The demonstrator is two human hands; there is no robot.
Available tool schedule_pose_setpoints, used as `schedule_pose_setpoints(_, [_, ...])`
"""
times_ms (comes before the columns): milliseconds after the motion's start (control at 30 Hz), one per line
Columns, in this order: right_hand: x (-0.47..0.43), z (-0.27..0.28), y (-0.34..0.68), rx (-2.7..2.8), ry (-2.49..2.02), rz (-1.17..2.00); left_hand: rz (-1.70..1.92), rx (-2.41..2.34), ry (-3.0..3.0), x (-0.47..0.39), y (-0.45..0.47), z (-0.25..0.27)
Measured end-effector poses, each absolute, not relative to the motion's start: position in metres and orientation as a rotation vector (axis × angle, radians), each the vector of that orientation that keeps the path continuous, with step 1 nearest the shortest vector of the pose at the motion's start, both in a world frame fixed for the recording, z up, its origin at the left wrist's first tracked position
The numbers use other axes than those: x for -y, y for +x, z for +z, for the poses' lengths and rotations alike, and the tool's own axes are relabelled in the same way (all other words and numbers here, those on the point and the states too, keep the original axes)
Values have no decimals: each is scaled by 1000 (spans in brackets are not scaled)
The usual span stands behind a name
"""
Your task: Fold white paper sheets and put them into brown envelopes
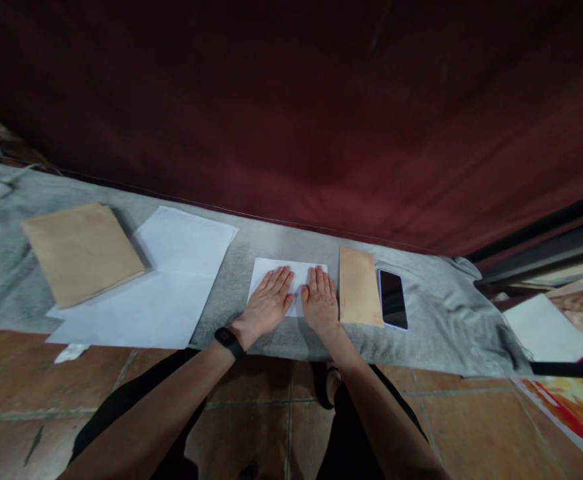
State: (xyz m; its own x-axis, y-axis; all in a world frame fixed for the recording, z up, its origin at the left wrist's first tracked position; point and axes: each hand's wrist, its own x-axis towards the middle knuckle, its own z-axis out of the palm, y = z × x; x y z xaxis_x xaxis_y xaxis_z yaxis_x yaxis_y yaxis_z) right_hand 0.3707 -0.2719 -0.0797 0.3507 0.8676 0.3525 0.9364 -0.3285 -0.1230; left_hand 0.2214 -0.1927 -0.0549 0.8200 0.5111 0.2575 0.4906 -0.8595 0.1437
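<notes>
A small white sheet of paper (297, 275), which looks folded, lies on the grey cloth in front of me. Both palms rest flat on it. My left hand (270, 300) covers its left part, fingers stretched out, a dark band on the wrist. On the right part lies my right hand (320, 299), its fingers straight and close together. Just right of that hand is a brown envelope (360, 287), lying upright along the cloth without being touched. Parts of the paper are hidden under my palms.
A stack of brown envelopes (84, 250) lies partly over large white sheets (181, 283) on the left. Beyond the single envelope is a phone (393, 299). A dark red cloth (291, 133) hangs behind the grey-covered surface (436, 300). A white scrap (71, 353) sits below its front edge.
</notes>
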Motion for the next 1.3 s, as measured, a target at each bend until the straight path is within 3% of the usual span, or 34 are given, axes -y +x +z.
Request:
schedule_pose_setpoints(433, [262, -64, 359, 1776, -2200, -53, 398, -806, 2915, 193, 223, -53])
schedule_pose_setpoints(1300, [257, -73, 361, 1702, -2241, -177, 359, -1056, 2876, 170, 203, -53])
